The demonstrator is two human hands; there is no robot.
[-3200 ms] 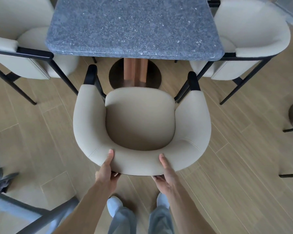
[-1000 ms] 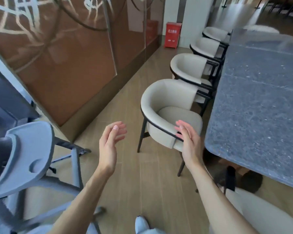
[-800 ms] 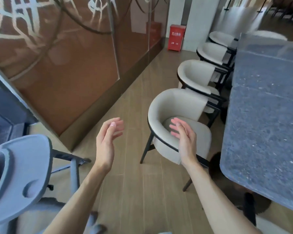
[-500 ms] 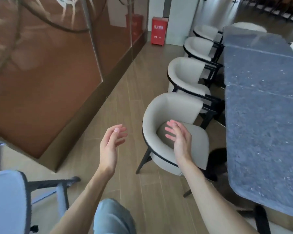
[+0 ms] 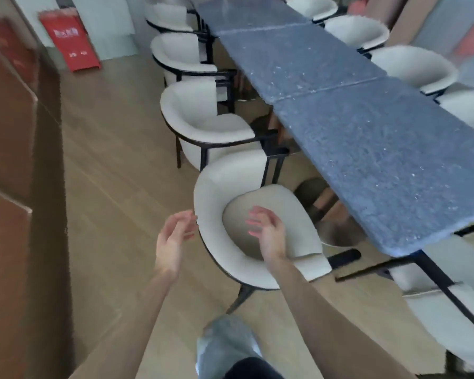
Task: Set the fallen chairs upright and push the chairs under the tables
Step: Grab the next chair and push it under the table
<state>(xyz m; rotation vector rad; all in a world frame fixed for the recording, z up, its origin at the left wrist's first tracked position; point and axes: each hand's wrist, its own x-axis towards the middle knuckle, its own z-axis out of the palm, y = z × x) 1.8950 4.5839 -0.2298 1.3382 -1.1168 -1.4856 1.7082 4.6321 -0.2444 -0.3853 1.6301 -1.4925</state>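
A cream tub chair (image 5: 216,192) with a black frame stands upright right in front of me, pulled out from the long grey stone table (image 5: 367,138). My left hand (image 5: 173,242) hovers open just outside the chair's curved back. Over the seat, my right hand (image 5: 266,231) is open with fingers spread. Neither hand touches the chair. The view is blurred by motion.
More cream chairs (image 5: 203,119) line the table's left side, others (image 5: 413,67) the right side. Another cream chair (image 5: 449,296) sits at the table's near end, lower right. A brown wall panel (image 5: 17,160) runs along the left; a red box (image 5: 71,42) stands at the far wall.
I have stepped closer to the nearest side chair. Both open hands have come near its back and seat. The grey high chair has dropped out of view.
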